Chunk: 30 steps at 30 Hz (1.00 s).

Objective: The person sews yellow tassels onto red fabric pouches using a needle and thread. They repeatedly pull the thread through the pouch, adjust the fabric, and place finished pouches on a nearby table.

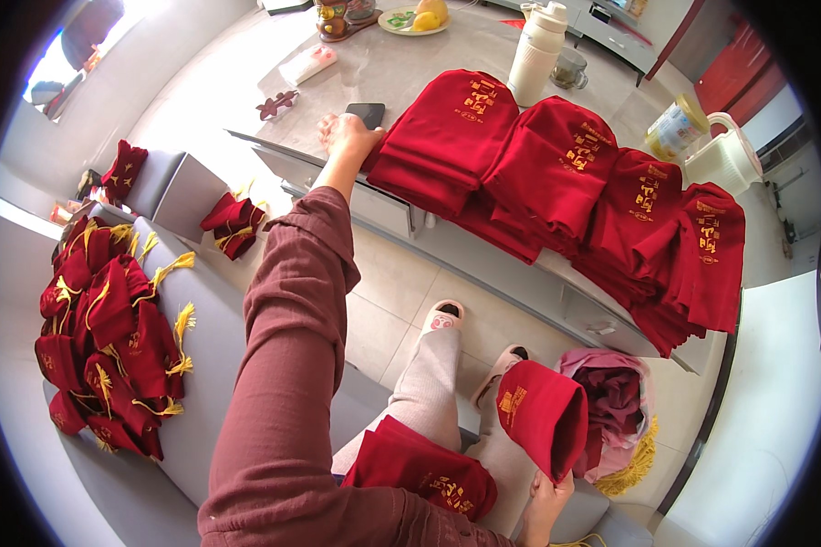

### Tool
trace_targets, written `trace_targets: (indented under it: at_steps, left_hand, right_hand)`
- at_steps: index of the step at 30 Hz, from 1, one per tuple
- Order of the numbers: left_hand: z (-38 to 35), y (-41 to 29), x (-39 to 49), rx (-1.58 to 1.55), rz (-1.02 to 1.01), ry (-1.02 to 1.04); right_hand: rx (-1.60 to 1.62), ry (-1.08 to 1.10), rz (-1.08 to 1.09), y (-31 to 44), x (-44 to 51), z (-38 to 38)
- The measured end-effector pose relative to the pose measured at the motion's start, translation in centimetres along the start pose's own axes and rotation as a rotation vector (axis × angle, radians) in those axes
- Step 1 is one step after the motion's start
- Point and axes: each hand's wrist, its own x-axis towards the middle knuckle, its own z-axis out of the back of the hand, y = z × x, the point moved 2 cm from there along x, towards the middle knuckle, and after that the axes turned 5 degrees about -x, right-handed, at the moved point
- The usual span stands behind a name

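My left hand (345, 135) rests at the near edge of the tabletop, fingers spread, against the lower end of a black smartphone (367, 114). Whether it presses on the phone is unclear. Low on the right, my right hand (551, 498) pinches the rim of a red cloth pouch (537, 414) with yellow printing; the pouch's mouth gapes toward me. Across my lap lies a stack of red pouches (417, 472), partly covered by my sleeve. Several piles of flat red pouches, the nearest to my left hand being one pile (445, 137), line the table edge and overhang it.
Drawstring pouches with yellow tassels (109, 328) heap on the grey sofa (212, 355). A pink bag (640, 383) of dark red cloth stands on the floor, yellow cords beside it. The table (376, 68) also bears a white bottle (537, 55), a can (677, 126) and a fruit plate (390, 24).
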Motion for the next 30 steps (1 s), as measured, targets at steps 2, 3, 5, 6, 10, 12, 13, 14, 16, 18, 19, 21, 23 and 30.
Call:
trace_targets:
  at_steps: [2,3,5,6,10,12,13,14,16,18,19,21,23,30]
  left_hand:
    - [-0.2,0.1,0.2,-0.004,-0.003,-0.012]
    - [-0.3,0.2,0.2,-0.003,-0.004,-0.019]
    - [-0.5,0.3,0.4,0.008,-0.014,-0.018]
    - [-0.6,0.4,0.5,0.014,-0.024,-0.023]
    - [-0.7,1.1,0.5,-0.015,-0.062,-0.029]
    - [-0.6,1.6,0.3,-0.035,-0.079,-0.046]
    - [-0.5,1.9,0.1,-0.070,-0.073,-0.061]
    - [-0.3,2.2,0.0,-0.106,-0.065,-0.064]
    - [0.2,3.0,-0.6,-0.134,-0.064,-0.110]
    - [0.9,3.9,-1.6,-0.120,-0.090,-0.217]
    - [1.3,4.5,-2.6,-0.168,-0.137,-0.274]
    - [2.1,5.4,-5.3,-0.264,-0.234,-0.396]
    - [2.7,6.2,-9.4,-0.505,-0.365,-0.329]
    - [6.9,4.9,-31.0,-1.345,-0.454,0.557]
  right_hand:
    - [0.012,0.005,-0.002,-0.1,0.0,0.0]
    - [0.013,0.005,0.002,-0.1,0.1,0.0]
    - [0.009,0.011,0.012,-0.2,0.1,0.2]
    - [0.005,0.017,0.018,-0.2,0.1,0.2]
    - [-0.009,0.051,0.066,-0.1,0.2,0.3]
    - [-0.022,0.043,0.057,-0.1,0.2,0.2]
    - [-0.018,0.042,0.055,0.0,0.2,0.1]
    - [-0.020,0.036,0.041,0.1,0.2,0.1]
    - [-0.004,0.034,0.019,0.3,0.0,-0.1]
    - [-0.019,0.023,0.019,0.7,-0.1,-0.3]
    - [-0.009,0.026,0.016,0.9,-0.3,-0.4]
    - [0.013,0.005,0.027,1.4,-0.4,-0.5]
    - [0.039,0.007,0.048,1.9,-0.5,-0.7]
    - [0.046,0.082,0.130,2.4,-1.2,-1.6]
